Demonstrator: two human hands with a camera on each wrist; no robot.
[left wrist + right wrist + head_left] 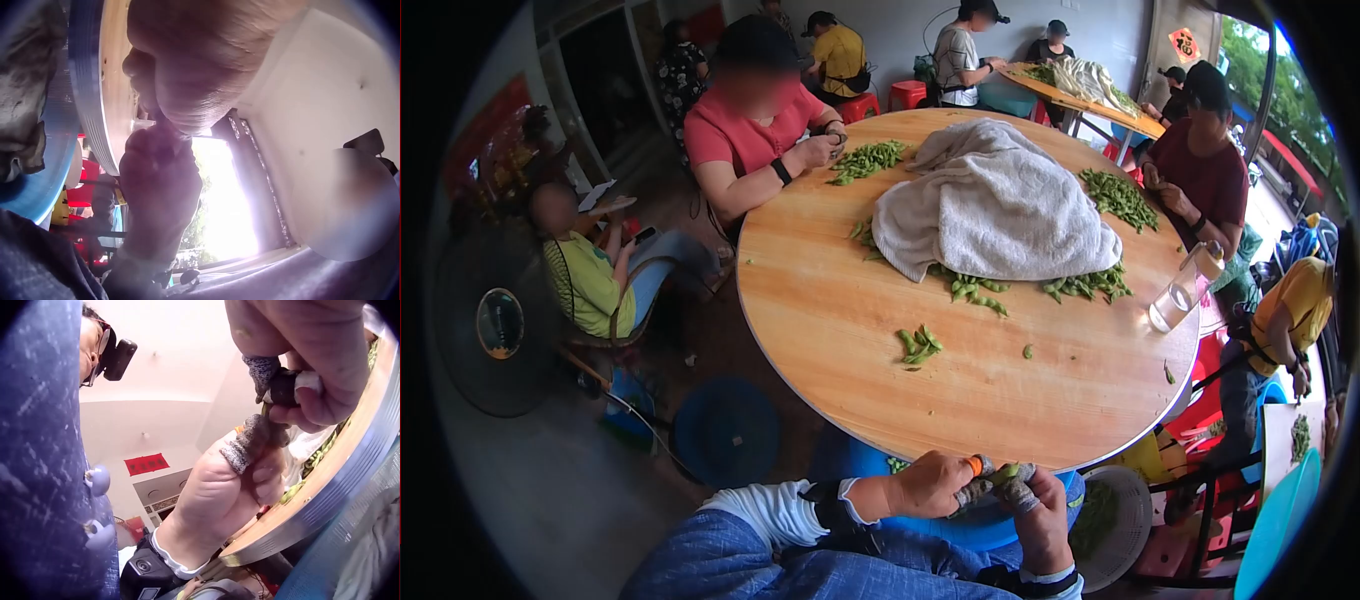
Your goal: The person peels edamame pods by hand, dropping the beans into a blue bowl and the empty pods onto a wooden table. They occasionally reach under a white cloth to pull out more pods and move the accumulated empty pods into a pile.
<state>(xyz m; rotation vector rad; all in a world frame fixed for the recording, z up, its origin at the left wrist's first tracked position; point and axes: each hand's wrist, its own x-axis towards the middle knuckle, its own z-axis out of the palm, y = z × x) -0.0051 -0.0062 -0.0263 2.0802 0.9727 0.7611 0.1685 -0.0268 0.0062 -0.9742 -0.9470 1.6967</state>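
Observation:
Close to the table's near edge, my left hand (930,487) and right hand (1045,525) meet fingertip to fingertip. Between them they pinch a green soybean pod (1007,473). Grey, worn-looking covers wrap the thumbs and some fingers, and an orange band circles a left finger. In the right wrist view the left hand (219,487) reaches up to meet the right hand (312,356), their fingers hiding most of the pod. The left wrist view shows both hands in shadow, with the pod out of sight. On the table ahead lies a small pile of soybean pods (919,346).
A white towel (1000,205) covers a heap on the round wooden table (840,330). A clear bottle (1175,303) stands at its right edge. Below my hands is a blue basin (855,460), beside a white basket (1135,540). People sit at left (750,150) and right (1210,170).

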